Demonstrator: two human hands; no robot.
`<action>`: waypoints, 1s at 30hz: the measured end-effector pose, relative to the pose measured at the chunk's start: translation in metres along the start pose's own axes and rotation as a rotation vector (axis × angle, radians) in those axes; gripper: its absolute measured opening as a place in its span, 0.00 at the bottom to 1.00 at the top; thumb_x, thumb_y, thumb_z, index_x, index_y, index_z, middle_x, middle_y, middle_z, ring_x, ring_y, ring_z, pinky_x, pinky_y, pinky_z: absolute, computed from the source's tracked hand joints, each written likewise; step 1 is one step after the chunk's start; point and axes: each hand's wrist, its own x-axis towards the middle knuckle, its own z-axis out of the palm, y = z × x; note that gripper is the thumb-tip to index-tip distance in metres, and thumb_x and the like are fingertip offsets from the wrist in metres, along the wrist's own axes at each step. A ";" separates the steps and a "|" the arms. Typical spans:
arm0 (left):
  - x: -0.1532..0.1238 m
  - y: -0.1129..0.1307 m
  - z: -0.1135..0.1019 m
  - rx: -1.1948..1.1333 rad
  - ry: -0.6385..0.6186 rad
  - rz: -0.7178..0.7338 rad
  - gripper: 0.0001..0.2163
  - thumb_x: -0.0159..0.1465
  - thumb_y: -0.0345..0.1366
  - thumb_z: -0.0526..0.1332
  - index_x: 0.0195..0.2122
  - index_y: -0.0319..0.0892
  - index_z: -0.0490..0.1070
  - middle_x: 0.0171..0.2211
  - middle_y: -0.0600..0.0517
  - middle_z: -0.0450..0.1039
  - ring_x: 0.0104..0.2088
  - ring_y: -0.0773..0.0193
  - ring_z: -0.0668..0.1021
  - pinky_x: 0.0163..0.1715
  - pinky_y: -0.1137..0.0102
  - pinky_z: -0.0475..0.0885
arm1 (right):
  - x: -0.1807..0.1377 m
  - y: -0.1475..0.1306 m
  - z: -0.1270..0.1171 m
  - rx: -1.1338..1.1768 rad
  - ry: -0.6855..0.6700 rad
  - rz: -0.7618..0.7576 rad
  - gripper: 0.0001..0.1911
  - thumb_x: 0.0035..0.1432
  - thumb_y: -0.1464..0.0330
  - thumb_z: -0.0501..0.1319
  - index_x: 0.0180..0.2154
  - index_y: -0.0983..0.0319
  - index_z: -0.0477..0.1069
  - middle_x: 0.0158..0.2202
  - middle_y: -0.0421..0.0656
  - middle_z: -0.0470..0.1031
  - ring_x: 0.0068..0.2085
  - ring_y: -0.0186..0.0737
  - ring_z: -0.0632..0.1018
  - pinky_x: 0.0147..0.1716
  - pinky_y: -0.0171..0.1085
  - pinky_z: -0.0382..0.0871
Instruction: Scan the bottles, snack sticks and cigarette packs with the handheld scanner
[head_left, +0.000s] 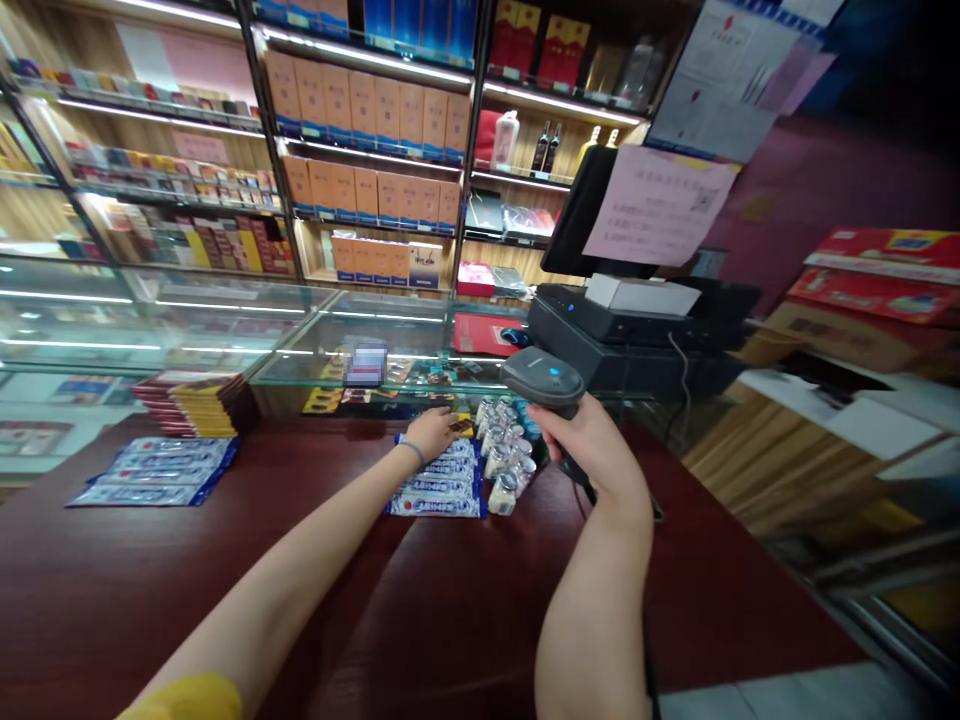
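Observation:
My right hand (592,440) is wrapped around the handle of a dark grey barcode scanner (541,378) with a blue light on its head. The scanner is held above the counter, by several small bottles with silvery caps (504,460). My left hand (431,433) is at the far end of a row of blue-and-white packets (439,490). Its fingers close on the edge of a small yellow-and-brown packet (463,426), whose near part they cover. More blue-and-white packets (161,470) lie at the left, in front of stacked red and yellow packs (195,402).
Behind the dark red counter (337,590) runs a glass display case (300,340). A monitor (574,215) with a paper sheet stands on a black box (585,335) at the right. Boxes (885,275) are piled farther right, and stocked shelves (375,180) line the back.

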 end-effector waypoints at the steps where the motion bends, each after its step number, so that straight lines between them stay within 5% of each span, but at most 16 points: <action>1: 0.003 0.001 -0.002 0.024 -0.039 -0.010 0.18 0.65 0.38 0.64 0.56 0.45 0.77 0.54 0.42 0.78 0.53 0.51 0.79 0.55 0.62 0.74 | 0.000 0.000 0.000 0.009 0.006 -0.002 0.13 0.55 0.58 0.66 0.37 0.56 0.67 0.17 0.31 0.64 0.17 0.36 0.66 0.21 0.37 0.62; 6: 0.015 0.002 -0.007 0.127 -0.164 -0.057 0.15 0.65 0.42 0.63 0.49 0.42 0.80 0.46 0.41 0.81 0.46 0.51 0.82 0.44 0.65 0.76 | -0.001 -0.001 0.000 0.010 0.015 -0.027 0.13 0.55 0.57 0.66 0.33 0.56 0.65 0.18 0.33 0.65 0.17 0.36 0.67 0.21 0.37 0.63; 14: 0.018 0.003 -0.008 0.217 -0.216 0.065 0.11 0.68 0.36 0.59 0.47 0.40 0.78 0.40 0.38 0.81 0.40 0.50 0.84 0.43 0.60 0.76 | -0.002 -0.001 0.000 0.036 0.020 -0.035 0.13 0.56 0.57 0.67 0.33 0.56 0.66 0.18 0.33 0.66 0.17 0.36 0.68 0.20 0.37 0.63; 21: 0.001 0.001 -0.019 0.318 -0.197 0.254 0.14 0.68 0.27 0.54 0.54 0.36 0.71 0.42 0.35 0.79 0.42 0.50 0.83 0.42 0.61 0.76 | -0.002 -0.004 0.003 0.052 0.002 -0.029 0.14 0.56 0.57 0.67 0.33 0.55 0.65 0.17 0.34 0.66 0.17 0.37 0.68 0.20 0.37 0.63; 30: -0.025 -0.012 -0.062 0.150 -0.027 0.161 0.12 0.70 0.35 0.59 0.54 0.42 0.71 0.41 0.41 0.80 0.42 0.52 0.83 0.44 0.63 0.75 | 0.001 -0.004 0.011 0.065 0.007 -0.027 0.15 0.54 0.56 0.68 0.36 0.56 0.68 0.17 0.33 0.66 0.16 0.37 0.67 0.19 0.37 0.62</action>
